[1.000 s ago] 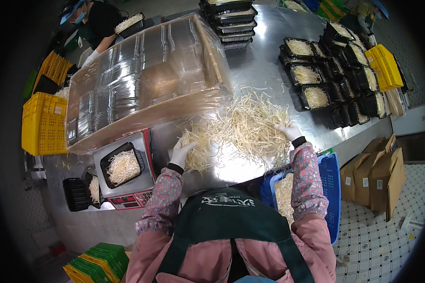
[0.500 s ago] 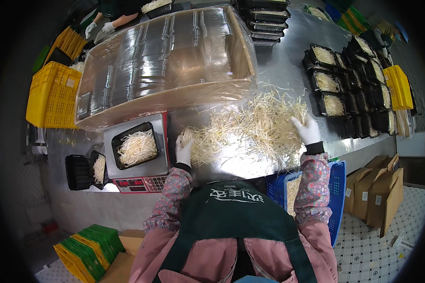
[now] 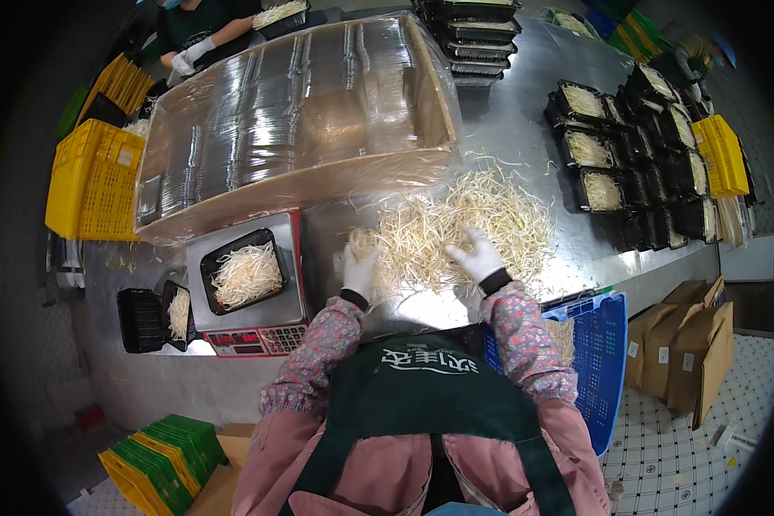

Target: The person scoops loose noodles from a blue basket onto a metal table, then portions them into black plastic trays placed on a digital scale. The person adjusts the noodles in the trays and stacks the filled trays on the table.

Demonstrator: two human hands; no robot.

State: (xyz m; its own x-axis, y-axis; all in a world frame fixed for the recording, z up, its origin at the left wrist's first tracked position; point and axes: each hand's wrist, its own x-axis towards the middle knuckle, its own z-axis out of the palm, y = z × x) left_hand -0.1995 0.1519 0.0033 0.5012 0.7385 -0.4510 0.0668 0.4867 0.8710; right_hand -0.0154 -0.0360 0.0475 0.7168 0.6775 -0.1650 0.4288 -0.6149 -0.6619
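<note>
A loose heap of bean sprouts (image 3: 443, 225) lies spread on the metal table. My left hand (image 3: 361, 272), in a white glove, is at the heap's left edge with its fingers extended against the sprouts. My right hand (image 3: 480, 260), gloved too, touches the heap's near side, thumb and fingers apart; its fingertips are partly among the sprouts. To the left, a black tray of sprouts (image 3: 248, 273) rests on a red-edged digital scale (image 3: 296, 288).
A plastic-lined carton of clear lids (image 3: 258, 120) stands behind. Filled black trays (image 3: 589, 148) are stacked at right, beyond a blue crate (image 3: 600, 370) by the table's near edge. Empty black trays (image 3: 139, 320) sit left of the scale. A co-worker's gloved hands (image 3: 189, 56) show far left.
My right hand has moved left from the heap's right side toward its middle. My left hand has shifted slightly right, and the heap is more gathered. The co-worker's hands have come together.
</note>
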